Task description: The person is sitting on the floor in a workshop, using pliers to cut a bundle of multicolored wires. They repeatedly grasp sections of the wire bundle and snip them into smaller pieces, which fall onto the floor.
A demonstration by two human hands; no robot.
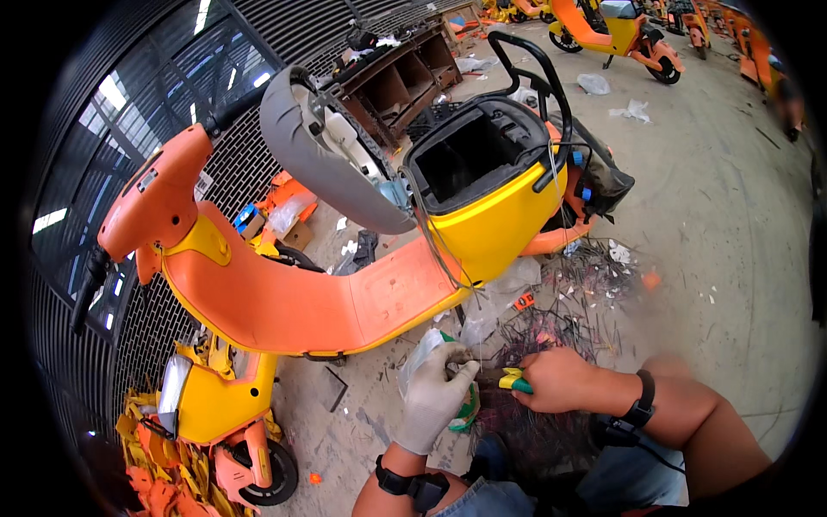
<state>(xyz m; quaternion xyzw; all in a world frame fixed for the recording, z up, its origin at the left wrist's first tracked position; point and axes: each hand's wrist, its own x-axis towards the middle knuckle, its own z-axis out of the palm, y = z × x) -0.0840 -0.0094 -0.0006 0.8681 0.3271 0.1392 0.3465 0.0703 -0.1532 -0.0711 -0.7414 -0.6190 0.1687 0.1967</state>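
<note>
My left hand (434, 397), in a pale knit glove, has its thumb and fingertips pinched together on what looks like a thin strand, too small to name surely. In my bare right hand (562, 381) are pliers or cutters with yellow-and-green handles (515, 381); their dark jaws point at the left fingertips. A white-and-green plastic bag (466, 413) lies behind and below the gloved hand. Just beyond both hands stands an orange-and-yellow electric scooter (400, 304). Its grey seat (323, 155) is tipped up, exposing a black compartment (475, 152). Loose cables (434, 242) hang down its side.
Cut wire scraps (549, 336) litter the floor around my feet. At lower left are a yellow scooter part with a wheel (271, 475) and a heap of orange and yellow panels (155, 459). A brown cabinet (394, 84) stands behind; more scooters (614, 39) are farther off.
</note>
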